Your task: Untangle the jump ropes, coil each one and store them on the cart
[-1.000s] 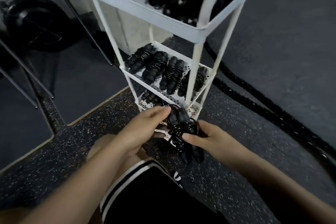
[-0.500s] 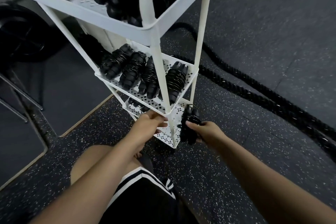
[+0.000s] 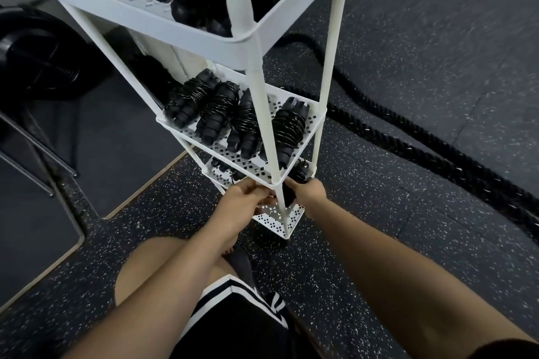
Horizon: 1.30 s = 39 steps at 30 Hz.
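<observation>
Nearest, at 6 o'clock, are the person's black shorts (image 3: 233, 318), with both forearms reaching up toward the white cart (image 3: 264, 114) at 12 o'clock. A second ago both hands held the wound jump rope (image 3: 289, 197) in the open, in front of the cart. Now the right hand (image 3: 310, 194) alone grips it, fingers wrapped round the bundle, and has carried it in past the front post at about 1 o'clock, under the middle shelf (image 3: 233, 156) and over the bottom shelf (image 3: 277, 217). The left hand (image 3: 245, 204) has let go of the rope and sits at 11 o'clock against the front corner of the cart. Its fingers (image 3: 262, 191) are bent, but whether they hold the rim or the post cannot be told. So this rope looks coiled and is being stowed, though it is not yet released. Further off, a row of coiled ropes (image 3: 217, 114) lies on the middle shelf, and the top tray (image 3: 163, 17) holds a dark heap of more. A thick battle rope (image 3: 408, 140) trails across the floor toward 3 o'clock. The rope should lie flat once released, or the coil may spring loose.
</observation>
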Tool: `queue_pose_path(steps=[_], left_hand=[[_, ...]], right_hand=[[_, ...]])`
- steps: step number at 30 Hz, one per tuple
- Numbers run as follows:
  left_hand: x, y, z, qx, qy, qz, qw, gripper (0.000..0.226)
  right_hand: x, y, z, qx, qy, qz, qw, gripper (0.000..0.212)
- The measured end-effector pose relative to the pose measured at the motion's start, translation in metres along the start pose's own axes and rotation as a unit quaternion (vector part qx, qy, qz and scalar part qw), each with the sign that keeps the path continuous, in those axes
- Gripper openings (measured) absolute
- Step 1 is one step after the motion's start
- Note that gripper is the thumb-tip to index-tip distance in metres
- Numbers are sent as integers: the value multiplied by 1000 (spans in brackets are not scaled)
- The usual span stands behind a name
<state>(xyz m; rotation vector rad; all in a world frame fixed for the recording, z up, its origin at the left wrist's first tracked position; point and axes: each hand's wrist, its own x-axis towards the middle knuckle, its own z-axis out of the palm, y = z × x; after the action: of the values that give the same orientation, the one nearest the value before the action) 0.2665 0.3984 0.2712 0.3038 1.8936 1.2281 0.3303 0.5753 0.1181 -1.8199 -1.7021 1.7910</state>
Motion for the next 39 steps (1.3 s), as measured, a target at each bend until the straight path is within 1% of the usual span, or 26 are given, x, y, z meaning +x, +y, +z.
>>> queue_pose_path(steps=[2, 3, 7, 9, 11, 13, 15, 20, 22, 24, 28, 31, 36, 39], left_hand=[[1, 0, -1, -2, 0, -4, 1000, 16], [1, 0, -1, -3, -1, -5, 1000, 16], [5, -4, 0, -13, 6, -3, 1000, 15], [7, -5, 0, -16, 10, 1, 1000, 14], [7, -5, 0, -18, 10, 3, 1000, 14], [8, -5, 1, -16, 13, 1, 1000, 13], [9, -6, 0, -6, 21, 1, 1000, 12], [12, -7, 0, -6, 22, 6, 1000, 15], [11, -6, 2, -4, 20, 8, 1000, 15], [12, -7, 3, 2, 24, 9, 1000, 16], [10, -5, 7, 8, 14, 21, 1000, 12], [7, -4, 6, 13, 5, 19, 1000, 9], [8, -3, -2, 19, 4, 17, 1000, 13], [7, 1, -6, 16, 7, 12, 1000, 13]], right_hand=[[0, 0, 1, -37, 42, -18, 998, 90], [2, 3, 2, -50, 58, -37, 996, 90], [2, 19, -3, -118, 48, -87, 988, 64], [-1, 23, -5, -150, 44, -114, 981, 59], [-3, 22, -2, -224, 49, -146, 962, 58], [-4, 18, 0, -324, 41, -171, 930, 51], [-3, 12, -2, -384, 23, -182, 905, 48], [1, 9, -9, -437, -67, -196, 875, 49], [0, 10, -12, -456, -86, -197, 864, 47], [2, 12, -13, -466, -78, -202, 858, 42], [1, 29, -4, -455, -32, -205, 866, 28], [-6, 32, 3, -453, -2, -206, 867, 35], [-10, 18, -9, -506, -12, -189, 842, 55], [-17, 20, -25, -494, -24, -185, 849, 69]])
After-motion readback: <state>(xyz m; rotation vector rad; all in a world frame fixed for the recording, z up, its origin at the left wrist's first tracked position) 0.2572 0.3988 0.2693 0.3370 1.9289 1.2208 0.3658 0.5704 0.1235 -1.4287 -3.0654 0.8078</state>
